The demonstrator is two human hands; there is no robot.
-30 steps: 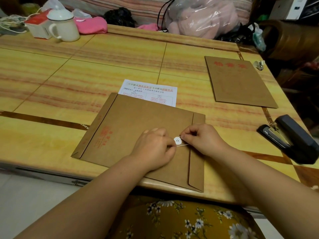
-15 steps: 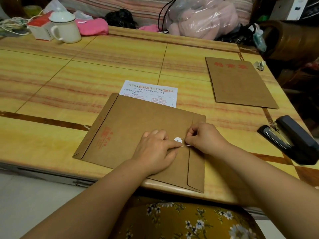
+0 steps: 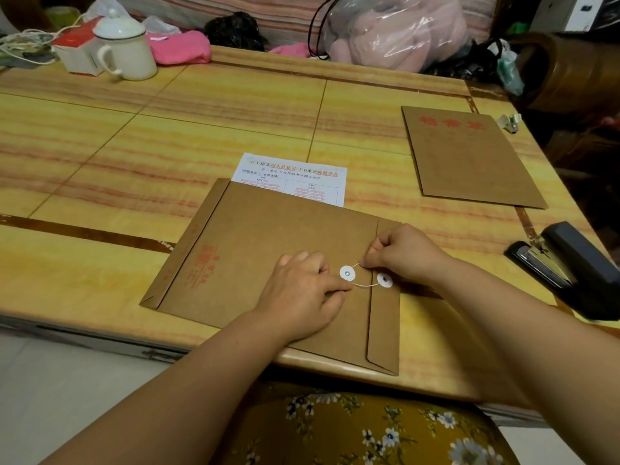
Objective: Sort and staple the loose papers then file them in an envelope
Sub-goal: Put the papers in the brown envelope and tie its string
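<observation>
Left hand (image 3: 302, 290) flat on brown kraft paper envelope (image 3: 268, 250), forefinger pressing beside white round button (image 3: 347, 273); right hand (image 3: 399, 253) pinching thin white string (image 3: 364, 285).

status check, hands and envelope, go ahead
Right hand pinching closure string above the two discs. Left hand pressing kraft envelope flat, fingertip by left disc. Printed sheet sticks out from under the far edge. Nothing blocking.

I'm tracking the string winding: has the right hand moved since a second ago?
Yes. The right hand moved up, away from the near table edge, exposing the second white paper disc.
</observation>
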